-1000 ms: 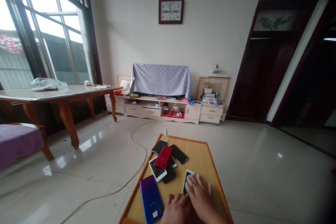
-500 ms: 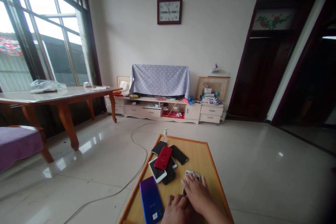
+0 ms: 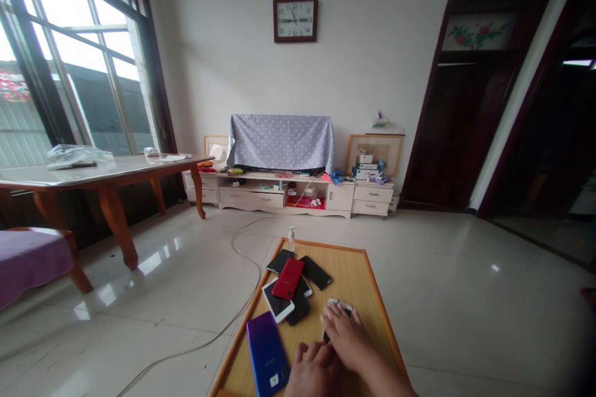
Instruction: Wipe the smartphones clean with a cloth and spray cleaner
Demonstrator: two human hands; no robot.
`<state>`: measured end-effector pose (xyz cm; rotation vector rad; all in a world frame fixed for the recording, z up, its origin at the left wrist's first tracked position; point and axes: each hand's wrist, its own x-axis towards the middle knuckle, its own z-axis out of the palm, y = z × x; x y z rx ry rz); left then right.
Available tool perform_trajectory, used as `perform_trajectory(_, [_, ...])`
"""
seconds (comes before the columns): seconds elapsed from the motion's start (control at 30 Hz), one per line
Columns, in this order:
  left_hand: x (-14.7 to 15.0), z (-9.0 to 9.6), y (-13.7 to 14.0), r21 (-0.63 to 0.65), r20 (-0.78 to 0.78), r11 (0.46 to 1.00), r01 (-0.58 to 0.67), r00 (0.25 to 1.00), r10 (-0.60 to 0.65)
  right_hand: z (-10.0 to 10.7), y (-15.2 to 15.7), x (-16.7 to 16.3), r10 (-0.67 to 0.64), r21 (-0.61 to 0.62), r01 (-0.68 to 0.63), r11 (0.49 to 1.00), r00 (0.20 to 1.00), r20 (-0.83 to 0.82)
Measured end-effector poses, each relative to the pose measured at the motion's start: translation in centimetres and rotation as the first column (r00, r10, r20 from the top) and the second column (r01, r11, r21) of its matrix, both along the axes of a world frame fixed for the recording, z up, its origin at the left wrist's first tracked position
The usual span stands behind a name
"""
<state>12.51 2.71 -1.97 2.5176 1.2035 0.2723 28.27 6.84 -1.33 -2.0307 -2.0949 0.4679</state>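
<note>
A white phone (image 3: pixel 347 308) with a dark screen lies on the small wooden table (image 3: pixel 347 267), partly covered by my hands. My right hand (image 3: pixel 347 334) rests flat across it, fingers stretched toward its far end. Whether anything thin lies beneath that palm is hidden. At the near left end of this phone my left hand (image 3: pixel 313 367) is closed, its fingers curled against the edge. A blue-purple phone (image 3: pixel 267 353) with a small white label lies left of my left hand.
Beyond it is a pile with a red phone (image 3: pixel 288 279), a white-framed phone (image 3: pixel 274 304) and black phones (image 3: pixel 317 273). A pump bottle (image 3: pixel 292 239) stands at the far edge. A cable (image 3: pixel 200 342) runs over the floor; a larger table (image 3: pixel 116 169) stands left.
My right hand has slid slightly toward me, and more of the phone's far end shows. My left hand has barely moved. The view has turned slightly right.
</note>
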Motion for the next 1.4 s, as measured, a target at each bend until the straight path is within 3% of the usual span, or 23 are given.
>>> perform_trajectory(0.13, [0.0,-0.6,0.1,0.010,-0.013,1.000,-0.006,1.000,0.006,0.4,0.9,-0.1,-0.096,0.023,0.096,0.995,0.995,0.023])
perform_trajectory(0.37, [0.3,0.2,0.0,-0.051,-0.042,0.998,-0.034,0.999,0.032,-0.3,-1.5,-0.7,0.057,0.029,-0.055,0.998,0.996,-0.069])
perform_trajectory(0.57, [0.0,0.6,-0.4,-0.026,0.043,1.000,0.008,0.999,-0.007,-0.1,-2.3,0.1,-0.007,0.053,0.006,0.999,1.000,0.016])
perform_trajectory(0.83, [0.1,0.8,-0.5,-0.042,0.042,0.999,-0.019,0.999,0.021,-0.1,-6.2,0.0,0.051,0.046,-0.047,0.998,0.995,-0.088])
perform_trajectory(1.03, [-0.2,0.4,-0.5,-0.020,0.052,1.000,-0.009,0.999,0.010,-0.1,-6.1,0.6,-0.028,0.073,0.031,0.997,0.998,-0.049])
perform_trajectory(1.27, [-0.3,-0.8,0.1,-0.023,-0.019,0.986,-0.168,0.986,0.168,0.4,-6.6,-0.9,-0.036,0.058,0.040,0.997,0.997,-0.068])
perform_trajectory(1.4, [-0.3,-1.9,0.2,0.021,0.016,0.964,-0.264,0.965,0.263,0.5,-7.1,-0.7,-0.041,0.062,0.045,0.997,0.997,-0.073])
